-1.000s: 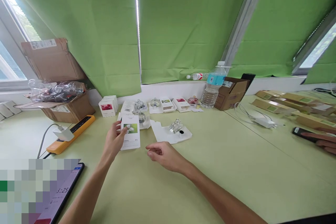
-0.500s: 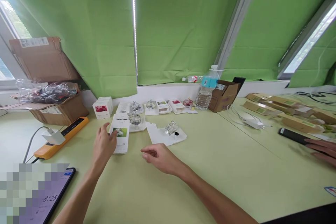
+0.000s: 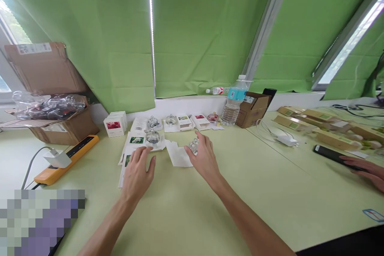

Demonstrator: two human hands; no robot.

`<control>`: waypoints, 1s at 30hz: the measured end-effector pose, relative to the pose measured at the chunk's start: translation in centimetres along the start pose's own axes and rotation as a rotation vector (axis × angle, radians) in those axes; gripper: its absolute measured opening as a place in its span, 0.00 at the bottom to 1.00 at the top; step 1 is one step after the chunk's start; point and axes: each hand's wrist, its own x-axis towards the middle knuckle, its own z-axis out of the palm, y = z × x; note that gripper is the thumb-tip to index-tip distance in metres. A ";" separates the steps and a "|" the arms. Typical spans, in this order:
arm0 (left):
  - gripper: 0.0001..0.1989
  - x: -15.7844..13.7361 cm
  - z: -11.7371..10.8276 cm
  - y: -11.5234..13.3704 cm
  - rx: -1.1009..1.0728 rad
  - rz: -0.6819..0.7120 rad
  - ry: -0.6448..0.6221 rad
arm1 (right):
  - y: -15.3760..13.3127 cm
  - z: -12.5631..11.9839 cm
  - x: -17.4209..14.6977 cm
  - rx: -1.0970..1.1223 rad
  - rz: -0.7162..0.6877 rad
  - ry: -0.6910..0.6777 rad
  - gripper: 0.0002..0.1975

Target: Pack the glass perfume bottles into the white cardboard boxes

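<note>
My right hand (image 3: 206,161) is over a clear glass ornament-like bottle (image 3: 193,145) lying tilted on a white paper sheet (image 3: 179,156). Thumb and forefinger are spread on either side of the glass; a firm hold does not show. My left hand (image 3: 138,174) hovers with its fingers apart above flattened white printed cartons (image 3: 137,140) bearing a flower picture, partly covering the nearest one. Just beyond its fingertips stands a grey-tinted round glass bottle (image 3: 153,137) on white card.
Behind are small picture boxes (image 3: 115,124), more glass bottles (image 3: 171,119) and a water bottle (image 3: 232,106). An orange power strip (image 3: 70,160) and an open cardboard box (image 3: 64,128) lie left. At right, another person's hand (image 3: 367,170) touches a black phone (image 3: 333,155).
My right hand has moved forward and right to the clear glass bottle. My left hand has shifted right and nearer me, and a front carton now lies closer, uncovering another behind.
</note>
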 end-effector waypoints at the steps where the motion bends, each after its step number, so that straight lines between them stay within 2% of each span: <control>1: 0.15 -0.3 0.3 0.4 -0.027 0.008 -0.045 | 0.5 0.1 0.2 -0.058 0.027 -0.019 0.32; 6: 0.18 -1.2 1.3 1.7 -0.061 0.114 -0.178 | 2.8 0.9 1.1 -0.245 0.123 -0.122 0.37; 10: 0.24 -1.6 1.6 2.2 -0.043 0.134 -0.258 | 4.0 1.7 1.6 -0.267 0.165 -0.206 0.38; 13: 0.28 -2.0 1.8 2.6 0.026 0.228 -0.308 | 4.4 2.2 1.8 -0.285 0.165 -0.232 0.36; 22: 0.28 -2.3 3.2 3.0 0.122 0.348 -0.339 | 4.6 2.6 2.1 -0.302 0.166 -0.259 0.38; 26: 0.26 -2.3 3.6 2.7 0.088 0.342 -0.362 | 4.8 2.5 2.5 -0.258 0.187 -0.307 0.38; 30: 0.24 -2.3 3.8 2.6 0.063 0.333 -0.369 | 5.5 2.1 2.8 -0.199 0.137 -0.359 0.38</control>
